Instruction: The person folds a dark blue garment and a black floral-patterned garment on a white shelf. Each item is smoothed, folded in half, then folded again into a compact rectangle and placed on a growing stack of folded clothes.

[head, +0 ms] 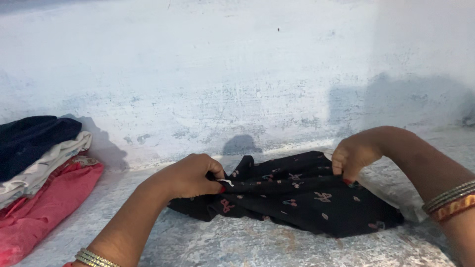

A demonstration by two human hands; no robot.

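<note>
Low in the centre of the frame, a black patterned cloth [297, 195] is spread on the pale worn ledge [257, 244]. Its upper edge is pinched by the left hand [190, 175] and by the right hand [352, 157], each grip clenched on the fabric, apparently so that the edge is kept taut. At the left edge, a stack of folded clothes [39, 173] is kept apart.

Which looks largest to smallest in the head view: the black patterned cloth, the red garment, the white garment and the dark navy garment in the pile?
1. Black patterned cloth, pinched by both hands.
2. Red garment, though the frame edge cuts it off.
3. Dark navy garment.
4. White garment, only a folded strip showing.

The pile's true sizes stay unsure, since the garments overlap.
</note>
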